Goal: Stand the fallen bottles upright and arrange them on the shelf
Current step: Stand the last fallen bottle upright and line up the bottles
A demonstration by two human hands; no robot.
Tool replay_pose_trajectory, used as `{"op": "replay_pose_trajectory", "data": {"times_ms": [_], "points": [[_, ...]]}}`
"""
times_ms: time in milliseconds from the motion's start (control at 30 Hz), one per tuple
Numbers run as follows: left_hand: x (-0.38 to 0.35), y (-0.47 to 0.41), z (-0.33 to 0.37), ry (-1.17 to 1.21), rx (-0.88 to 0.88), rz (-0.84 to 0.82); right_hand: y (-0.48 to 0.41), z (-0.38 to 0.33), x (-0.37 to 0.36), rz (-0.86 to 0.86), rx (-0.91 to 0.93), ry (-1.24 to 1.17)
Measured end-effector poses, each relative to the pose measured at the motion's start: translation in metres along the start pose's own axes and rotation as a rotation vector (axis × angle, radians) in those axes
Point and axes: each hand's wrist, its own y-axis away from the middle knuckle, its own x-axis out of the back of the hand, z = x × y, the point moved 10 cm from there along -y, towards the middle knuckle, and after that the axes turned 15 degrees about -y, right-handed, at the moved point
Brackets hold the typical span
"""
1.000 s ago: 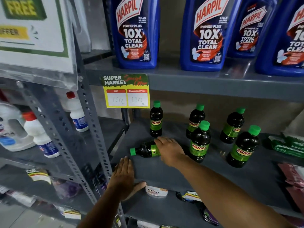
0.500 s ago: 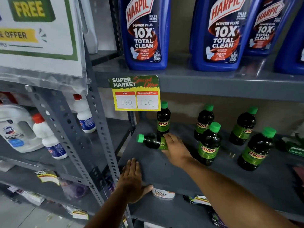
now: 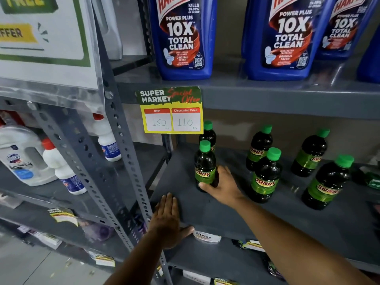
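Note:
A small dark bottle with a green cap and green SUNNY label [image 3: 204, 161] stands upright at the left of the grey shelf [image 3: 216, 210]. My right hand [image 3: 223, 187] is wrapped around its lower half. Directly behind it stands another bottle [image 3: 208, 133]. Further right, several more of these bottles are upright: one at the back [image 3: 259, 147], one in front of it [image 3: 267, 175], one back right [image 3: 310, 154] and one front right [image 3: 328, 183]. My left hand [image 3: 167, 220] lies flat on the shelf's front left corner, holding nothing.
Large blue Harpic bottles [image 3: 184, 38] fill the shelf above, and a yellow price tag [image 3: 171, 112] hangs from its edge. A perforated grey upright [image 3: 121, 161] divides off the left bay, which has white bottles with red caps [image 3: 61, 167]. Green packets [image 3: 372, 179] lie at far right.
The bottle that lay on its side with its cap pointing left has been tipped up by my right hand and now stands upright. My left hand stayed on the shelf corner.

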Motion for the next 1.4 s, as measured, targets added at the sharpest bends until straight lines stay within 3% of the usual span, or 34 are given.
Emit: {"op": "replay_pose_trajectory", "data": {"times_ms": [167, 400, 767, 1400], "points": [[0.001, 0.001, 0.001, -0.021, 0.008, 0.01, -0.002, 0.001, 0.007, 0.14, -0.02, 0.009], [0.0, 0.001, 0.002, -0.04, 0.001, 0.011, 0.001, -0.001, -0.003, 0.016, -0.035, -0.013], [0.004, 0.002, 0.001, -0.03, 0.011, 0.008, 0.018, -0.001, -0.002, 0.087, -0.038, 0.048], [0.001, 0.002, 0.0, -0.025, 0.012, -0.034, 0.084, -0.004, -0.028, 0.031, 0.001, -0.027]]}}
